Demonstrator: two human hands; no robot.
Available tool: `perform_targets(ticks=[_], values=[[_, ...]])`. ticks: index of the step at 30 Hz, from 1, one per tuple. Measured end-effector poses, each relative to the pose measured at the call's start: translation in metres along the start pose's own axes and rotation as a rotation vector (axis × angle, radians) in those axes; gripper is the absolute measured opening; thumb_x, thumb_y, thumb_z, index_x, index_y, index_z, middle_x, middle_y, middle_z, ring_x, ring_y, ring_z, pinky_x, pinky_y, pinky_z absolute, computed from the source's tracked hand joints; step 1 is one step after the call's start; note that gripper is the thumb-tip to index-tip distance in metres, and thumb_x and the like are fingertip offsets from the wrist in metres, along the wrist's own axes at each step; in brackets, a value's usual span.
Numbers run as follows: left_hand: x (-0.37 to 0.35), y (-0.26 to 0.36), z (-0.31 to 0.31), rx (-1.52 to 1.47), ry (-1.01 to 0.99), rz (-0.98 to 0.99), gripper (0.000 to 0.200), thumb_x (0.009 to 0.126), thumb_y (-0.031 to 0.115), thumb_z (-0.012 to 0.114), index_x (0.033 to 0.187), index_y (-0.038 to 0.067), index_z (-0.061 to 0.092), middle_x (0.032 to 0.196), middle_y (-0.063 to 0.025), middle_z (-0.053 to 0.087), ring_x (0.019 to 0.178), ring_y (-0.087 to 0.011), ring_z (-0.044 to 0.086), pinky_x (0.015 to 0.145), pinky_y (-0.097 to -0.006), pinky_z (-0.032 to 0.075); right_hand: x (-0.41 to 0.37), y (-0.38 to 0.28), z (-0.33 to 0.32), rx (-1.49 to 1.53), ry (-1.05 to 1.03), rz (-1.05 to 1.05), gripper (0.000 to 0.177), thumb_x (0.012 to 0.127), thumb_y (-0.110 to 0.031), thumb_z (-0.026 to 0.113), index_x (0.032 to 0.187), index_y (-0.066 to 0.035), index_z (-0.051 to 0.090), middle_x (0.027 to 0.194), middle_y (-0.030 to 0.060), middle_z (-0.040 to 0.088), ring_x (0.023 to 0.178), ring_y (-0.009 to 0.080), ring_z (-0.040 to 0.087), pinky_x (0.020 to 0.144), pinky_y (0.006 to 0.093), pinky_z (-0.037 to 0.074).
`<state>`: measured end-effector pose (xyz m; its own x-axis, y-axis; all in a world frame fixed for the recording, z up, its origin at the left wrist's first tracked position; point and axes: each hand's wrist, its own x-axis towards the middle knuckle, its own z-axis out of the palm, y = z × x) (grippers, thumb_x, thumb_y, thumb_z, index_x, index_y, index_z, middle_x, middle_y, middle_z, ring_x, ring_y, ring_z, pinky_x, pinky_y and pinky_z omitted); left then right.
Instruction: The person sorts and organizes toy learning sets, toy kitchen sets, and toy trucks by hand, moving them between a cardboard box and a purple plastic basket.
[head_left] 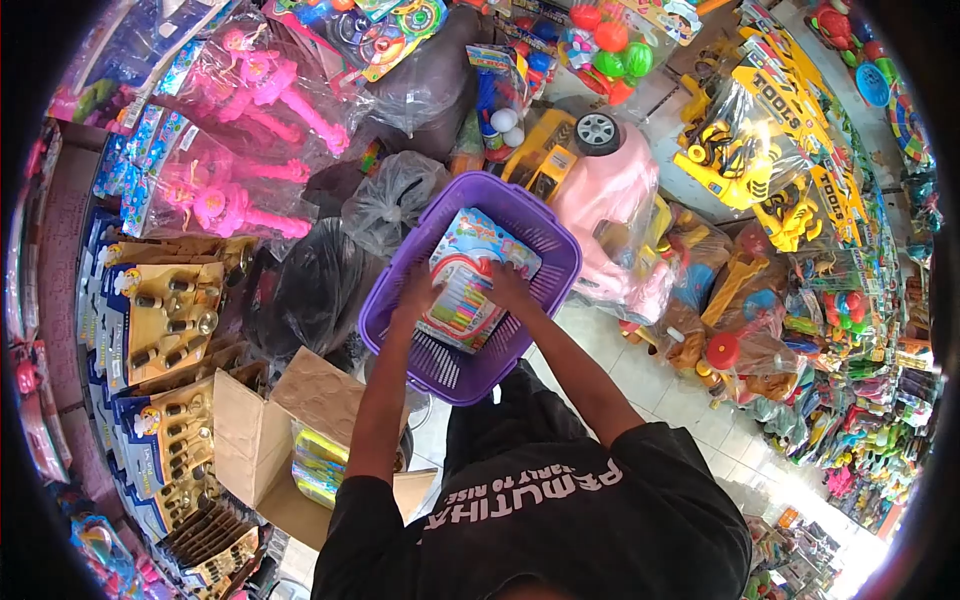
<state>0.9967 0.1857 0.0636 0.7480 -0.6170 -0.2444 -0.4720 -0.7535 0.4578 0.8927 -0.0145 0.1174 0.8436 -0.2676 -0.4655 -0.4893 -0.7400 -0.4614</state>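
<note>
A purple plastic basket (455,388) with slotted sides is in front of my body. Inside it lies a flat toy packet (475,235), printed light blue, with a red curved outline and a row of yellow, green and pink strips. My left hand (418,290) grips the packet at its left edge. On the opposite side my right hand (508,285) holds it, fingers reaching over its face. Both hands are within the basket's rim. Whether other items lie beneath the packet is hidden.
An open cardboard box (240,430) with yellow-green packets stands at the lower left. Pink bagged dolls (225,205) and carded toy sets (165,320) hang on the left. A pink ride-on toy (610,215) and yellow tool toys (740,165) are to the right. White floor tiles (640,375) show below.
</note>
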Motion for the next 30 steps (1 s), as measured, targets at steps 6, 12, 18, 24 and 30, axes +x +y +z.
perform_targets(ticks=[6, 12, 18, 24, 30], values=[[-0.015, 0.025, 0.018, 0.046, -0.299, -0.17, 0.083, 0.079, 0.045, 0.059, 0.142, 0.013, 0.016, 0.148, -0.0123, 0.009, 0.132, -0.0405, 0.019, 0.096, -0.0648, 0.027, 0.001, 0.004, 0.008, -0.241, -0.065, 0.066, 0.072, 0.068, -0.034, 0.07, 0.127, -0.008, 0.037, 0.121, 0.0142, 0.037, 0.113, 0.039, 0.04, 0.085, 0.0554, 0.042], [-0.024, 0.026, 0.022, -0.12, -0.266, -0.168, 0.087, 0.073, 0.045, 0.067, 0.141, 0.018, 0.02, 0.149, -0.0116, 0.004, 0.131, -0.0447, 0.017, 0.104, -0.048, 0.029, 0.015, 0.012, 0.016, -0.153, -0.163, 0.061, 0.088, 0.066, -0.032, 0.072, 0.137, -0.012, 0.023, 0.128, 0.024, 0.03, 0.115, 0.0482, 0.037, 0.09, 0.0514, 0.041], [-0.029, 0.029, 0.011, -0.21, -0.191, -0.124, 0.074, 0.077, 0.034, 0.065, 0.138, 0.014, 0.029, 0.148, -0.0143, 0.009, 0.131, -0.0451, 0.017, 0.107, -0.0465, 0.023, 0.018, 0.012, 0.012, -0.18, -0.175, 0.024, 0.085, 0.066, -0.032, 0.072, 0.135, -0.012, 0.027, 0.131, 0.0238, 0.03, 0.112, 0.0484, 0.04, 0.09, 0.0513, 0.041], [-0.095, 0.105, -0.066, -0.854, 0.034, -0.206, 0.047, 0.084, 0.022, 0.059, 0.126, 0.005, 0.045, 0.125, -0.0154, 0.049, 0.113, -0.0244, 0.048, 0.094, -0.0348, 0.038, -0.037, 0.005, -0.026, 0.26, 0.019, -0.538, 0.05, 0.08, -0.027, 0.062, 0.122, -0.005, 0.045, 0.11, 0.0184, 0.052, 0.102, 0.0302, 0.053, 0.083, 0.043, 0.046], [-0.255, 0.175, -0.084, -1.439, -0.092, -0.181, 0.034, 0.093, 0.026, 0.049, 0.116, 0.003, 0.052, 0.104, -0.008, 0.059, 0.096, -0.016, 0.056, 0.086, -0.028, 0.042, -0.14, -0.002, -0.082, 0.803, -0.916, -0.289, 0.028, 0.09, -0.027, 0.051, 0.109, -0.007, 0.056, 0.087, 0.0046, 0.061, 0.082, 0.0126, 0.059, 0.073, 0.0289, 0.049]])
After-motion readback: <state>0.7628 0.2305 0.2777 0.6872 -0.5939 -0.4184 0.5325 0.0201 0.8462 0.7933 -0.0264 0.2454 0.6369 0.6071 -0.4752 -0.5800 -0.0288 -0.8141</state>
